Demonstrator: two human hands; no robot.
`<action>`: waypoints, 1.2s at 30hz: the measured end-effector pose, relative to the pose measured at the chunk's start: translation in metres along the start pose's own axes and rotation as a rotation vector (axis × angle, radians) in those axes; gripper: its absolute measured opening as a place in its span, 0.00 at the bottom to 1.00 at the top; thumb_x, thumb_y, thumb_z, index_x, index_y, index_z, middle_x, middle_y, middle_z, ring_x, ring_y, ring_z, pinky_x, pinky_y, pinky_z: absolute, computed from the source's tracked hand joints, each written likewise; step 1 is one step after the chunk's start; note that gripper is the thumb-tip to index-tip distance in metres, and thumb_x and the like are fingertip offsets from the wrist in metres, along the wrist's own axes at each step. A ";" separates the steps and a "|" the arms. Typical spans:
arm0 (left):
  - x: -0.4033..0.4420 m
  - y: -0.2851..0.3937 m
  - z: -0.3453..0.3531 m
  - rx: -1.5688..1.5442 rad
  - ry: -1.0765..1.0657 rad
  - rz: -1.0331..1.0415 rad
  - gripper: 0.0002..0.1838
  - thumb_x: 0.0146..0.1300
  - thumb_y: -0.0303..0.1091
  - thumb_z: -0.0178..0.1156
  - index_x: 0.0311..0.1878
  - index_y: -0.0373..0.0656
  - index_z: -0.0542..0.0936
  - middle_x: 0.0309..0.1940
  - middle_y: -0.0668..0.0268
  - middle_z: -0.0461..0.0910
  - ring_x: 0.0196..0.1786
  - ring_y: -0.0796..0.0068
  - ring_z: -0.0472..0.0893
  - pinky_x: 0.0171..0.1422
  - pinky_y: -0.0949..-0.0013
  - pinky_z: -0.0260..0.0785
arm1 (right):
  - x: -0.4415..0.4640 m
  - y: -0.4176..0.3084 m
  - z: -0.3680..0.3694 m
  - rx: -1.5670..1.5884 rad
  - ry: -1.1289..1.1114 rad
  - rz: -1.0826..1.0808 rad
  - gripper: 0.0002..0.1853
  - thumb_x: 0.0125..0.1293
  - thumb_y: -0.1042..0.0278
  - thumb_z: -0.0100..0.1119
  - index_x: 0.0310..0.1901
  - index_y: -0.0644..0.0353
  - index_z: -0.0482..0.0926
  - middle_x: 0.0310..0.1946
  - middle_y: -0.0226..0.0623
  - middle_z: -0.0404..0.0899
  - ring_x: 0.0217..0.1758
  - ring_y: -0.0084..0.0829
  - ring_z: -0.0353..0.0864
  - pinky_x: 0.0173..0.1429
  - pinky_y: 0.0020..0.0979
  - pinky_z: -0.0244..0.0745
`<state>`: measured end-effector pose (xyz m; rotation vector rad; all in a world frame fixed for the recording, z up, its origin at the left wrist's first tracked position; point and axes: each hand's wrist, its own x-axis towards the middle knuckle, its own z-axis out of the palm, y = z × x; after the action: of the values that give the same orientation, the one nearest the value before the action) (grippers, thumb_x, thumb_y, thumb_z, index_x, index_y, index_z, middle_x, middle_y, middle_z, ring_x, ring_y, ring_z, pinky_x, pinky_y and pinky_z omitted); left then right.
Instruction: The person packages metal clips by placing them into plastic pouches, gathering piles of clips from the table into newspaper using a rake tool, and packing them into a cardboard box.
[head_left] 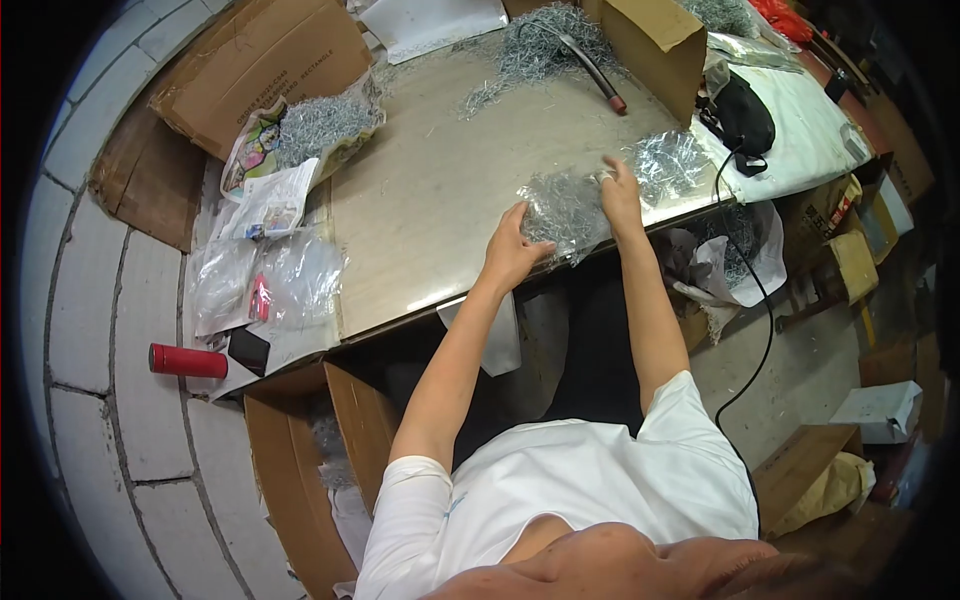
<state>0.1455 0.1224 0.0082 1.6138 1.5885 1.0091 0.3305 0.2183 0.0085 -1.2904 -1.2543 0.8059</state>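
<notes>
A clear plastic bag [568, 212] with thin grey metal pieces in it lies at the table's front edge, between my hands. My left hand [515, 248] rests against its left side, thumb and fingers spread apart around the bag's edge. On the opposite side, my right hand [620, 196] touches the bag's upper right edge with its fingers apart. Just right of that hand lies a shiny crumpled clear plastic sheet or bag [665, 165]. Farther back on the table [430, 200] sits a heap of similar metal pieces [545, 45], with a dark curved tool with a red end [617, 103] on it.
An open bag of metal pieces [325, 130] stands at the left by a cardboard box [265, 65]. A red cylinder [188, 361] lies at the lower left. A black pouch [742, 110] is at the right, where a black cable [768, 310] hangs down.
</notes>
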 end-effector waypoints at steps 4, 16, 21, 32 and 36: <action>-0.002 -0.001 -0.001 0.025 0.030 0.007 0.47 0.46 0.33 0.75 0.68 0.29 0.64 0.62 0.55 0.71 0.35 0.75 0.78 0.48 0.71 0.73 | 0.014 -0.016 -0.001 -0.299 -0.465 0.064 0.23 0.69 0.54 0.49 0.48 0.68 0.82 0.40 0.45 0.81 0.39 0.32 0.77 0.43 0.32 0.71; 0.012 -0.041 0.016 0.239 0.295 0.278 0.48 0.44 0.31 0.74 0.69 0.30 0.61 0.64 0.51 0.69 0.34 0.71 0.79 0.47 0.68 0.74 | -0.052 -0.057 0.034 -0.792 -0.488 -0.370 0.32 0.56 0.50 0.64 0.57 0.63 0.72 0.49 0.55 0.78 0.50 0.56 0.79 0.52 0.47 0.75; -0.002 -0.028 0.002 -0.168 0.112 0.040 0.46 0.45 0.32 0.72 0.68 0.29 0.63 0.59 0.48 0.72 0.50 0.60 0.79 0.59 0.63 0.71 | -0.065 -0.032 0.047 -0.631 -0.395 -0.432 0.15 0.50 0.74 0.57 0.42 0.64 0.69 0.40 0.55 0.76 0.43 0.59 0.77 0.46 0.53 0.72; -0.225 -0.049 -0.197 0.202 0.755 -0.037 0.43 0.44 0.28 0.71 0.65 0.29 0.63 0.64 0.45 0.63 0.66 0.44 0.67 0.69 0.57 0.62 | -0.247 -0.153 0.215 -0.006 -0.977 -0.662 0.12 0.59 0.75 0.55 0.44 0.68 0.72 0.36 0.51 0.75 0.39 0.42 0.77 0.46 0.39 0.71; -0.369 -0.079 -0.254 0.307 0.998 -0.332 0.44 0.44 0.24 0.70 0.67 0.31 0.62 0.59 0.52 0.67 0.44 0.69 0.78 0.48 0.67 0.74 | -0.379 -0.175 0.304 0.164 -1.336 -0.801 0.13 0.60 0.70 0.58 0.43 0.65 0.69 0.34 0.55 0.73 0.38 0.58 0.75 0.43 0.47 0.70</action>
<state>-0.1033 -0.2582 0.0353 0.9493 2.6575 1.5491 -0.0734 -0.1008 0.0487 0.1389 -2.4136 1.1239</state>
